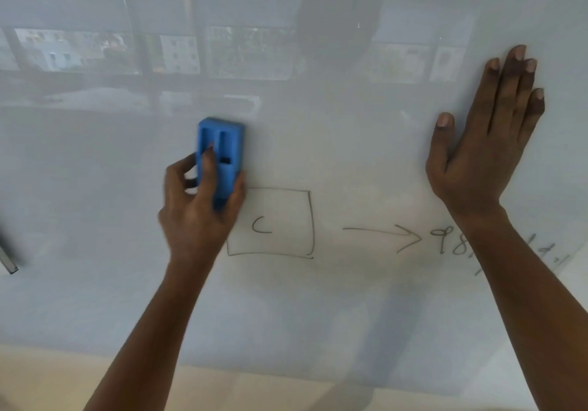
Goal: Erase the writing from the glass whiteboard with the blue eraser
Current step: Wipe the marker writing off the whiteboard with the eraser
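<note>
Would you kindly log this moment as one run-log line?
left hand: grips eraser on board | right hand: flat on board | unerased: box, C, arrow, digits

Office or meeting room: large glass whiteboard [350,308] bearing a marker-drawn box [310,219], arrow [381,229] and digits [445,242], its sheen reflecting wide windows [191,50] with buildings [54,55] and trees [251,50] beyond.

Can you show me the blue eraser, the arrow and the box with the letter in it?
blue eraser [234,149]: head view, right side of its blue body.
arrow [378,231]: head view, middle of its shaft.
box [312,222]: head view, its right side line.
</note>
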`<state>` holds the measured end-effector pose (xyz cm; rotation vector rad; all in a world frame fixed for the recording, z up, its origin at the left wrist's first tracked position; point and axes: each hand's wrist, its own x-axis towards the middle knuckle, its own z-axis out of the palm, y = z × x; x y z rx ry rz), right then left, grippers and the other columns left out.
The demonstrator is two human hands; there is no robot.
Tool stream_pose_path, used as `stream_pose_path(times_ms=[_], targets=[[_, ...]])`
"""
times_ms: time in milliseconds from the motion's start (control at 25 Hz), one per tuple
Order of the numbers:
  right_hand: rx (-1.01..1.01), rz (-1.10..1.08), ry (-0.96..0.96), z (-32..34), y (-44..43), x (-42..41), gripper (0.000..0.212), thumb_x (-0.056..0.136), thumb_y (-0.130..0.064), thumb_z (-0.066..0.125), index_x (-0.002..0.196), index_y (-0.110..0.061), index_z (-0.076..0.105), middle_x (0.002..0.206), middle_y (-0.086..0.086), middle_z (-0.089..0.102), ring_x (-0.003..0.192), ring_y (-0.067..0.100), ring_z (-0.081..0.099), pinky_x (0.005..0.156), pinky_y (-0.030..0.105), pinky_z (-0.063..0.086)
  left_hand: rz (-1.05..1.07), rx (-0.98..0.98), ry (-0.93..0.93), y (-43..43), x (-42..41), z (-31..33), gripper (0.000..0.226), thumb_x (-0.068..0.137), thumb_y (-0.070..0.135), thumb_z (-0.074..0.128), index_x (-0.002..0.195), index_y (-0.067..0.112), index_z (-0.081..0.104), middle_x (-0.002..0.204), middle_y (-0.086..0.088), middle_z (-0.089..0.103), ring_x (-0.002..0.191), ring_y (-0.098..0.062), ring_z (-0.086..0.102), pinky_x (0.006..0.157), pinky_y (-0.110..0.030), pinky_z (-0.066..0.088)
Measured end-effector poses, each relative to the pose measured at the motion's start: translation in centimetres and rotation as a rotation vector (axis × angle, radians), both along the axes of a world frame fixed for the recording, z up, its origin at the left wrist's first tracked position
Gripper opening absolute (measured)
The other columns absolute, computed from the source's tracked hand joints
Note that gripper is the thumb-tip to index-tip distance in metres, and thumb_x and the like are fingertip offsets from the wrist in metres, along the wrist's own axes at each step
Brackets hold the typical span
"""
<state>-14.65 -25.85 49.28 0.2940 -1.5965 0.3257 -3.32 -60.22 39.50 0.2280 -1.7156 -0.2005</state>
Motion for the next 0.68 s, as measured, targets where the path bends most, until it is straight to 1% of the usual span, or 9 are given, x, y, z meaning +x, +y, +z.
stream_pose_path(times_ms=[120, 200, 240, 360, 440, 520, 600, 640, 680], targets=[[0.005, -0.003, -0.001, 0.1, -0.1, -0.1, 0.063, 0.112, -0.034, 0.035, 0.161, 0.005, 0.026, 0.167, 0.030, 0.028, 0.156, 0.048, 0.025, 0.130, 0.058, 0.017, 0.059, 0.357, 0.013, -5.6, 2.2, -3.0, 0.061, 0.104, 0.050, 0.065, 0.147, 0.007, 0.061, 0.130, -0.025, 0.058, 0.097, -0.044, 0.064, 0.076, -0.052, 0.058], [-0.005, -0.022, 0.010, 0.1, -0.3, -0.1, 0.062, 0.112, -0.033, 0.034, 0.161, 0.005, 0.026, 0.167, 0.030, 0.028, 0.156, 0.048, 0.025, 0.130, 0.058, 0.016, 0.057, 0.503, 0.035, -7.5, 2.9, -4.0, 0.060, 0.105, 0.048, 0.065, 0.148, 0.006, 0.061, 0.127, -0.021, 0.056, 0.106, -0.043, 0.062, 0.089, -0.048, 0.055], [-0.010, -0.025, 0.015, 0.0, -0.4, -0.1, 0.062, 0.112, -0.032, 0.034, 0.160, 0.006, 0.027, 0.166, 0.030, 0.029, 0.156, 0.048, 0.026, 0.129, 0.058, 0.016, 0.051, 0.520, 0.029, -7.2, 2.8, -4.3, 0.060, 0.105, 0.047, 0.066, 0.147, 0.006, 0.062, 0.128, -0.022, 0.056, 0.105, -0.041, 0.061, 0.088, -0.044, 0.054], [-0.010, -0.012, 0.014, -0.2, -0.5, 0.0, 0.062, 0.112, -0.031, 0.033, 0.160, 0.007, 0.027, 0.166, 0.032, 0.028, 0.156, 0.049, 0.025, 0.129, 0.059, 0.015, -0.055, 0.462, -0.047, -1.6, 1.7, -5.9, 0.063, 0.097, 0.052, 0.071, 0.140, 0.005, 0.067, 0.124, -0.018, 0.059, 0.088, -0.036, 0.064, 0.073, -0.031, 0.051], [-0.004, 0.014, 0.002, -0.1, -0.3, 0.0, 0.062, 0.112, -0.031, 0.033, 0.161, 0.007, 0.026, 0.166, 0.032, 0.027, 0.156, 0.050, 0.025, 0.129, 0.062, 0.017, -0.164, 0.325, -0.075, 3.4, 1.3, -7.9, 0.063, 0.091, 0.047, 0.081, 0.136, 0.005, 0.067, 0.116, -0.010, 0.060, 0.081, -0.033, 0.068, 0.069, -0.018, 0.051], [0.004, 0.042, -0.016, -0.2, 0.1, -0.2, 0.062, 0.112, -0.031, 0.034, 0.161, 0.006, 0.025, 0.166, 0.033, 0.026, 0.156, 0.050, 0.024, 0.125, 0.065, 0.023, -0.201, 0.050, -0.108, 5.5, 1.0, -9.3, 0.061, 0.089, 0.042, 0.084, 0.137, 0.011, 0.062, 0.117, -0.016, 0.063, 0.082, -0.031, 0.072, 0.060, -0.026, 0.058], [0.013, 0.064, -0.045, -0.5, 0.6, -0.6, 0.064, 0.112, -0.033, 0.034, 0.163, 0.003, 0.022, 0.168, 0.031, 0.023, 0.158, 0.047, 0.022, 0.123, 0.065, 0.027, -0.161, -0.163, -0.116, 3.0, 1.0, -9.2, 0.055, 0.091, 0.042, 0.081, 0.137, 0.018, 0.062, 0.118, -0.016, 0.066, 0.082, -0.029, 0.074, 0.055, -0.032, 0.060], [0.018, 0.069, -0.060, -0.5, 0.9, -1.0, 0.065, 0.112, -0.034, 0.034, 0.164, 0.001, 0.019, 0.170, 0.028, 0.021, 0.159, 0.045, 0.021, 0.123, 0.064, 0.028, -0.136, -0.144, -0.120, 1.0, 1.3, -9.1, 0.053, 0.091, 0.041, 0.081, 0.136, 0.020, 0.066, 0.120, -0.014, 0.067, 0.082, -0.028, 0.075, 0.055, -0.032, 0.059], [0.027, 0.077, -0.077, -0.5, 1.1, -1.3, 0.065, 0.112, -0.035, 0.033, 0.165, -0.001, 0.017, 0.171, 0.026, 0.020, 0.160, 0.042, 0.019, 0.124, 0.064, 0.028, -0.110, -0.018, -0.118, -0.9, 1.8, -9.2, 0.053, 0.089, 0.038, 0.084, 0.136, 0.019, 0.070, 0.122, -0.013, 0.067, 0.084, -0.030, 0.075, 0.058, -0.030, 0.058]])
